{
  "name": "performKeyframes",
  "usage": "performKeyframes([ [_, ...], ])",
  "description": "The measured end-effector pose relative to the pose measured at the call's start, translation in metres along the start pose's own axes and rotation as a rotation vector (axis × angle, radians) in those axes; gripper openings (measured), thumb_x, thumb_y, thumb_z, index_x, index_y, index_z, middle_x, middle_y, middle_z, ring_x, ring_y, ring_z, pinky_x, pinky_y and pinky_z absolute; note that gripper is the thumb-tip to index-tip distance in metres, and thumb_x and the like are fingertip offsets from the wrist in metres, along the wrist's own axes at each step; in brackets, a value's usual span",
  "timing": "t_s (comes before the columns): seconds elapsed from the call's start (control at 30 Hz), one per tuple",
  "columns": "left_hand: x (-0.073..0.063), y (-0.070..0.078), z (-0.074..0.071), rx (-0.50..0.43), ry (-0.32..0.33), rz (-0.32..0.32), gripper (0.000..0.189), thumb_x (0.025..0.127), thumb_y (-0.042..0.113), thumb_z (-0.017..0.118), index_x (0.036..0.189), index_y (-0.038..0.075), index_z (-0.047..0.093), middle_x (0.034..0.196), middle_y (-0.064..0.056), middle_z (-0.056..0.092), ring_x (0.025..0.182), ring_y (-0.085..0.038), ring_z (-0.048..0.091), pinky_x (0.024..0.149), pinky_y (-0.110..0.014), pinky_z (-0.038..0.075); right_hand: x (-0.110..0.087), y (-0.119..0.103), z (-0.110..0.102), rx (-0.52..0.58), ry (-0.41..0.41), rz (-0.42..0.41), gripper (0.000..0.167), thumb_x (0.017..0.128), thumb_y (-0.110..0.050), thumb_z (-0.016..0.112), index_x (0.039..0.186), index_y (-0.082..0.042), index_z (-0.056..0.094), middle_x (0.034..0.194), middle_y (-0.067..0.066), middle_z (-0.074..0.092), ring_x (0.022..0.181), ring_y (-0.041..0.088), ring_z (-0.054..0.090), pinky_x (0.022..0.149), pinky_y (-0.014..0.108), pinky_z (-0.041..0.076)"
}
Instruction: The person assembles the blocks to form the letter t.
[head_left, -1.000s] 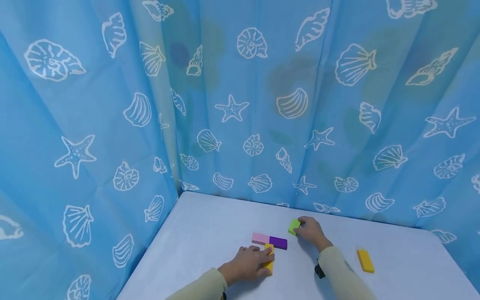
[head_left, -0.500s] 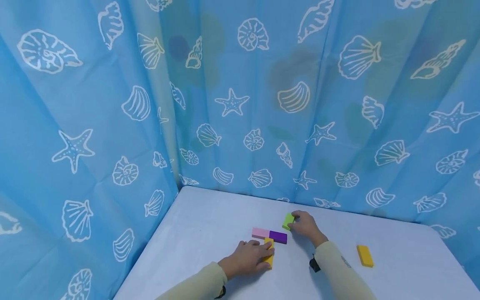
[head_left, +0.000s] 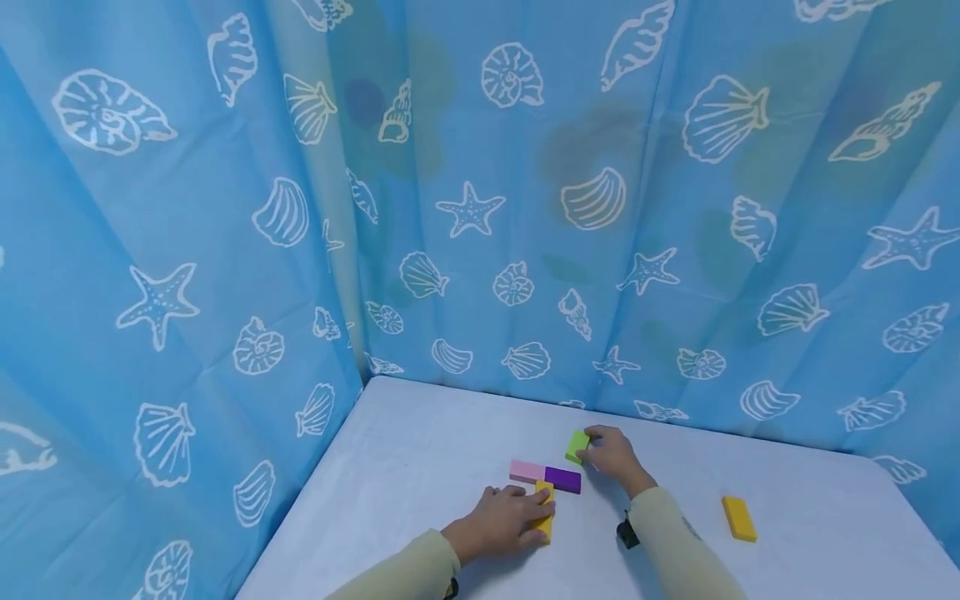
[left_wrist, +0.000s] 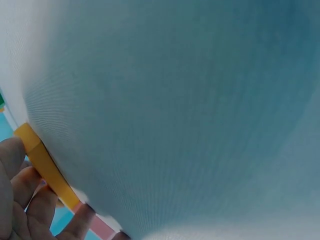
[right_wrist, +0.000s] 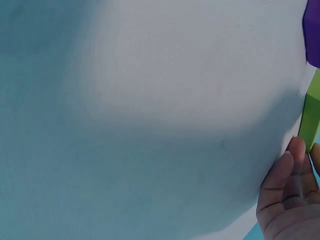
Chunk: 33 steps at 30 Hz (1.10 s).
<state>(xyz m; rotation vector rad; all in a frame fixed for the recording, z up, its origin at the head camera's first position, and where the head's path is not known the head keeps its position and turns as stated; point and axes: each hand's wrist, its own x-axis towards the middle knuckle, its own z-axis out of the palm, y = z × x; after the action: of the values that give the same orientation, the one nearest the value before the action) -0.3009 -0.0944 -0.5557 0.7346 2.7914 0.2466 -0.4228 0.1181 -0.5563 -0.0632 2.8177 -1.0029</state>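
My left hand (head_left: 497,523) holds a yellow block (head_left: 544,486) flat on the white table, thumb at its near end and fingers along it. The far end of that block meets a pink block (head_left: 527,470) and a purple block (head_left: 563,480), which lie end to end in a row. Just behind the purple one, my right hand (head_left: 615,459) pinches a light green block (head_left: 576,446) by its right side. In the right wrist view the green block (right_wrist: 311,117) lies close to the purple block (right_wrist: 313,37). The left wrist view shows the yellow block (left_wrist: 52,172) near the pink block (left_wrist: 102,228).
A second yellow block (head_left: 739,519) lies by itself right of my right forearm. White cloth covers the table (head_left: 420,442). Blue curtains (head_left: 480,292) with white shell prints hang along its back and left edges.
My right hand has slid the green block a little left, nearer the purple block, and then stayed there. My left hand and the yellow block under it have hardly moved.
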Motion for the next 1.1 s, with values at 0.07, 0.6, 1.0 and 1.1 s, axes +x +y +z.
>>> performKeyframes([
  [0.07, 0.001, 0.000, -0.001, -0.004, -0.002, -0.002, 0.053, 0.095, 0.057, 0.053, 0.145, 0.045, 0.043, 0.155, 0.020, 0.038, 0.136, -0.025, 0.048, 0.102, -0.062, 0.043, 0.000, -0.002, 0.001, -0.002, -0.002, 0.000, 0.053, 0.089, -0.014, 0.070, 0.136, 0.004, 0.054, 0.138, 0.026, 0.054, 0.132, 0.045, 0.044, 0.109, 0.060, 0.038],
  [0.6, -0.002, 0.003, -0.004, -0.007, -0.007, 0.006, 0.052, 0.096, 0.056, 0.053, 0.145, 0.043, 0.045, 0.154, 0.019, 0.039, 0.135, -0.025, 0.049, 0.101, -0.062, 0.043, -0.004, -0.009, 0.007, 0.024, -0.006, 0.000, 0.053, 0.089, -0.016, 0.071, 0.135, 0.002, 0.055, 0.139, 0.026, 0.053, 0.133, 0.045, 0.043, 0.108, 0.060, 0.039],
  [1.0, -0.001, 0.003, -0.004, -0.005, -0.007, 0.006, 0.052, 0.096, 0.056, 0.053, 0.146, 0.042, 0.045, 0.154, 0.018, 0.040, 0.135, -0.026, 0.049, 0.102, -0.062, 0.043, 0.000, -0.015, 0.017, 0.080, -0.004, 0.018, 0.053, 0.087, -0.018, 0.073, 0.136, -0.003, 0.057, 0.142, 0.024, 0.052, 0.134, 0.044, 0.043, 0.107, 0.061, 0.039],
  [1.1, -0.001, 0.003, -0.004, -0.005, -0.015, 0.002, 0.052, 0.096, 0.057, 0.053, 0.146, 0.043, 0.045, 0.154, 0.019, 0.040, 0.135, -0.025, 0.049, 0.102, -0.062, 0.043, 0.000, -0.015, 0.019, 0.087, -0.004, 0.022, 0.053, 0.087, -0.017, 0.073, 0.136, -0.003, 0.057, 0.142, 0.024, 0.051, 0.135, 0.045, 0.042, 0.108, 0.061, 0.038],
])
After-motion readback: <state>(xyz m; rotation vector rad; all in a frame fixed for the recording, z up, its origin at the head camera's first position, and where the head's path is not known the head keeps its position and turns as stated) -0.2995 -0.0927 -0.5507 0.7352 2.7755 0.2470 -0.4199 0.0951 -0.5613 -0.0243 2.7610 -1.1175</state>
